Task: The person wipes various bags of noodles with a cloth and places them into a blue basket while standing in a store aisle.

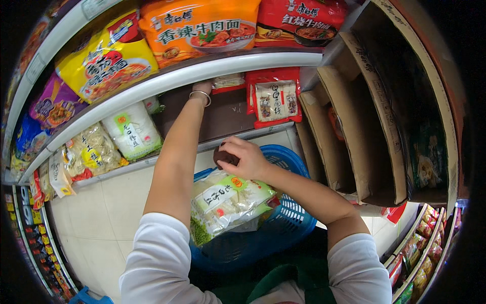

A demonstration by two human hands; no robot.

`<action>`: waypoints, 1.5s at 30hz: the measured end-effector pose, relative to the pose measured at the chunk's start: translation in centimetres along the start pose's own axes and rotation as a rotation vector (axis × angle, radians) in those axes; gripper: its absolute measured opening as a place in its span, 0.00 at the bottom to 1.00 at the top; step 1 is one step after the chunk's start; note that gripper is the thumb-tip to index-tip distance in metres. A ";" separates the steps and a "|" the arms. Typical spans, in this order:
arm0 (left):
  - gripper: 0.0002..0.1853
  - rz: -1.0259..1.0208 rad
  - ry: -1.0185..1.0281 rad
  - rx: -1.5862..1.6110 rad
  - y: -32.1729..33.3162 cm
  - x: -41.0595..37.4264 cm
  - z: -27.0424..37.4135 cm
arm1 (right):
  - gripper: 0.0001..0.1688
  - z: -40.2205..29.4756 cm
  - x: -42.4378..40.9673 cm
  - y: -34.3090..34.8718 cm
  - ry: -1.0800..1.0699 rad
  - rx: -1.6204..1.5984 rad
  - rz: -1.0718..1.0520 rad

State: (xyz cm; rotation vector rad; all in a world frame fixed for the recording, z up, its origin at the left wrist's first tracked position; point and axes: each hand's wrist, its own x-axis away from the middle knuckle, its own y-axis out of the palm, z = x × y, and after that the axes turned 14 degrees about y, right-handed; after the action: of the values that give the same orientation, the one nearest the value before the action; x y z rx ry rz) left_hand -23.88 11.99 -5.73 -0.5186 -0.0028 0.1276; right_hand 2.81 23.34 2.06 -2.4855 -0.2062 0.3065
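Note:
My left hand (203, 86), a bangle on its wrist, reaches deep into the lower shelf (220, 114), beside a flat pack with a red edge (228, 81); the shelf above hides its fingers. Over the shelf's front edge, my right hand (245, 157) has its fingers curled around a dark brown round thing (226, 157), whose kind I cannot tell. Just below it, a clear and green bag of glass noodles (228, 201) lies on other packs in a blue plastic basket (292, 155). Red packs of noodles (276, 99) lie at the shelf's right end.
On the lower shelf at left are another glass noodle bag (132, 131) and a bag of coiled noodles (91, 152). Instant noodle multipacks (201, 30) fill the shelf above, behind a pale rail (228, 66). Open cardboard boxes (341, 125) stand at right. Pale floor tiles (87, 212) show at left.

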 end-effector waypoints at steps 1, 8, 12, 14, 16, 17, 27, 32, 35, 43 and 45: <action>0.33 0.014 0.001 0.000 0.3 -0.2 0.3 | 0.14 0.0 0.0 0.0 -0.005 -0.006 0.008; 0.33 0.071 0.043 0.298 1.5 0.2 1.9 | 0.14 0.6 -0.1 0.2 0.011 -0.032 0.000; 0.33 0.083 -0.018 0.668 0.7 2.0 1.2 | 0.14 0.4 -0.2 0.0 0.031 -0.071 -0.010; 0.28 0.064 -0.158 0.850 -0.7 2.1 -0.6 | 0.14 0.5 -0.3 0.3 0.029 -0.085 -0.002; 0.22 0.067 -0.147 0.873 -2.5 3.6 -1.2 | 0.14 0.9 -0.5 0.5 0.052 -0.116 -0.003; 0.20 0.030 -0.212 0.865 -3.8 3.9 -2.0 | 0.14 1.1 -0.5 0.6 0.045 -0.130 -0.005; 0.18 -0.263 -0.175 0.936 -14.1 15.6 -1.4 | 0.20 -0.8 -3.3 -8.2 0.299 -0.879 -0.072; 0.18 -0.315 -0.014 1.131 -15.9 20.8 1.6 | 0.20 -8.9 -2.6 -5.8 -0.354 0.006 0.266; 0.19 -0.439 0.012 1.230 -16.5 22.0 3.1 | 0.30 -9.7 -0.9 -1.2 -0.501 0.528 0.108; 0.25 -0.416 0.030 1.130 -17.4 24.3 1.8 | 0.31 -9.1 -2.8 -1.8 -0.475 0.552 0.139; 0.24 -0.468 0.031 1.117 -18.1 24.5 2.2 | 0.33 -9.3 -3.4 -2.7 -0.464 0.604 0.173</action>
State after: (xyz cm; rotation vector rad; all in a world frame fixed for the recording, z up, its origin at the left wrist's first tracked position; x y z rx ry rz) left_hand 2.49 0.51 4.41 0.6019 -0.0214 -0.3334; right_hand 1.80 19.51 11.47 -1.8080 -0.0683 0.8786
